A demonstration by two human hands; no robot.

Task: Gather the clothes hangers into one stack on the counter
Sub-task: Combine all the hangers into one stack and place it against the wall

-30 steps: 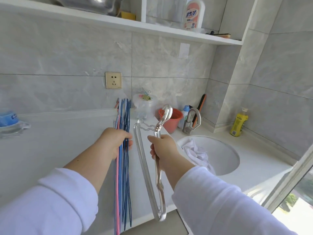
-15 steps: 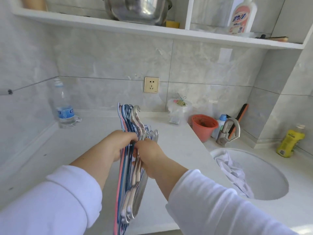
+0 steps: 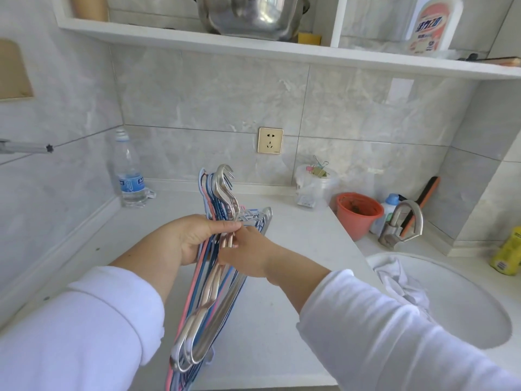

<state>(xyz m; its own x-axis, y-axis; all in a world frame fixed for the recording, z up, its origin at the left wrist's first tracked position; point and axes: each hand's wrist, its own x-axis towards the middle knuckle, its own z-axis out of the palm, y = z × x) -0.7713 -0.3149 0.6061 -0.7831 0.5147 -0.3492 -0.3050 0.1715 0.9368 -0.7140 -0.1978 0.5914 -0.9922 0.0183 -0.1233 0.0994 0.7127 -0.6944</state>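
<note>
A bundle of clothes hangers (image 3: 208, 300), several thin blue and pink ones plus silver metal ones, is held upright on edge above the white counter (image 3: 282, 320). The hooks point up and away from me near the wall. My left hand (image 3: 194, 238) grips the bundle from the left, just below the hooks. My right hand (image 3: 245, 255) presses against it from the right at the same height, fingers closed on the silver hangers. The lower ends of the hangers reach down near the counter's front edge.
A water bottle (image 3: 128, 176) stands at the back left corner. A plastic tub with binder clips (image 3: 315, 184), a red pot (image 3: 358, 214) and a tap (image 3: 400, 224) stand at the back right. A sink (image 3: 465, 314) with a white cloth lies right. A shelf (image 3: 282, 52) hangs overhead.
My right hand has brought the silver hangers over to the coloured ones in my left hand, and both hands now hold one bundle. The view has turned left toward the counter.
</note>
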